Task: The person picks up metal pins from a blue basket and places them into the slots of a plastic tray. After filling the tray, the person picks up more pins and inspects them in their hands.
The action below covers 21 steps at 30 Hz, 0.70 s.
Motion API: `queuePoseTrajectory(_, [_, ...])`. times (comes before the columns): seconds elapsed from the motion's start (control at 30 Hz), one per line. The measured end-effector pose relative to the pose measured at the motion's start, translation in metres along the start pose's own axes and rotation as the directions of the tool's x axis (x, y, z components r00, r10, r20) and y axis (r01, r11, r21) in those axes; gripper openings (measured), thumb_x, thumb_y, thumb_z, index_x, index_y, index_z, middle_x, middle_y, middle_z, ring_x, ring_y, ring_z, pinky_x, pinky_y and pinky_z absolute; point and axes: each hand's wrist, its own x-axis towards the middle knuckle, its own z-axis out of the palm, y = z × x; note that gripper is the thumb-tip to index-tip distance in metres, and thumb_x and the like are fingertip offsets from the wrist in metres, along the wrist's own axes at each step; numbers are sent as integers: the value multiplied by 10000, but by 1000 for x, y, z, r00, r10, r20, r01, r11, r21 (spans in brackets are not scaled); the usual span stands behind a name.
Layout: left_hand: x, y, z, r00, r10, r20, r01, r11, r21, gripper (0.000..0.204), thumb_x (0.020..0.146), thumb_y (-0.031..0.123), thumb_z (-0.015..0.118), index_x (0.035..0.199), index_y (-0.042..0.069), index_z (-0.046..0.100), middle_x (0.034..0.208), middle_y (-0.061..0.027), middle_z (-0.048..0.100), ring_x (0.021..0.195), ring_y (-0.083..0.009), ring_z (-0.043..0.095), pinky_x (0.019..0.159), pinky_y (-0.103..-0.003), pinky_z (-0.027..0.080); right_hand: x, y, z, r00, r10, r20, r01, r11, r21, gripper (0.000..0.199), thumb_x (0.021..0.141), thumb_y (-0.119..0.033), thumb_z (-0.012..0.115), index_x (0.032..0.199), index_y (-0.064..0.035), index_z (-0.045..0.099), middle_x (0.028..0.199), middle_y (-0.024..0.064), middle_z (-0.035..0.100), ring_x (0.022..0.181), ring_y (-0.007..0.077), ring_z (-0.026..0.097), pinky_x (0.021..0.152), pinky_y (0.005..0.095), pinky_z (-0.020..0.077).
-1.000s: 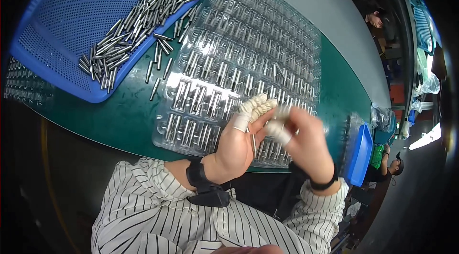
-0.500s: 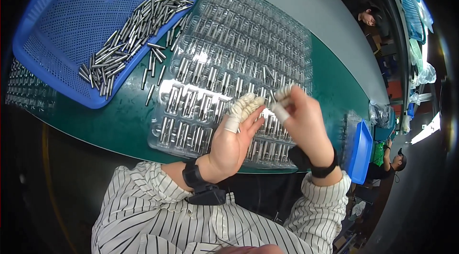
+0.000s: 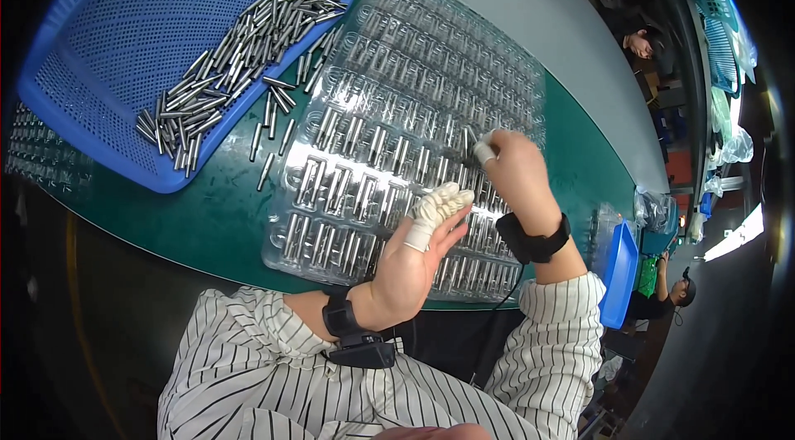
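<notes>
My left hand (image 3: 407, 273) hovers over the near rows of a clear plastic tray (image 3: 280, 255), white covers on its thumb and fingers. Its fingers are curled together, and whatever they hold is hidden. Further out to the right, my right hand (image 3: 517, 171) has closed fingers, also in white covers. Its fingertips are beside a metal pin (image 3: 470, 134) that lies askew across the tray; a grip on it cannot be made out. Slim metal pins (image 3: 378, 144) stand in groups in the tray's pockets.
At the left a blue perforated basket (image 3: 103, 138) holds a heap of metal pins (image 3: 248, 47). Several loose pins (image 3: 265, 171) lie on the green tabletop (image 3: 190, 229) beside it. A blue bin (image 3: 617, 274) is at the right edge. Other people are beyond the table.
My right hand has moved away from my left, up and outward over the tray to the askew pin. The left hand stays close to where it was, fingers still curled.
</notes>
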Motion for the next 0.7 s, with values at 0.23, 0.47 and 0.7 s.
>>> queuePoseTrajectory(0.23, [-10,-8,11,999,-45,27,44,999,26,434,980,274,330,1321,5,325,1327,-168,408,1262,-294,374,1040,-429,306,-39,-1,-21,986,-108,-128,113,993,35,185,787,-157,645,925,-33,638,815,144,589,720,293,581,618,356,463])
queuePoseTrajectory(0.47, [-16,-8,13,988,-146,57,133,973,189,330,951,116,385,1264,12,377,1224,-106,483,1141,-202,487,964,-355,407,-82,-39,-60,980,-200,12,157,803,575,211,766,-88,670,967,-37,633,787,99,564,667,229,562,600,327,458])
queuePoseTrajectory(0.7, [-13,-22,4,980,-182,83,144,930,338,423,875,-61,365,1292,13,355,1185,-67,479,1053,-136,492,902,-264,421,-95,-45,-60,906,-417,75,370,864,341,201,754,-92,688,930,-29,612,762,89,557,625,180,559,576,288,448])
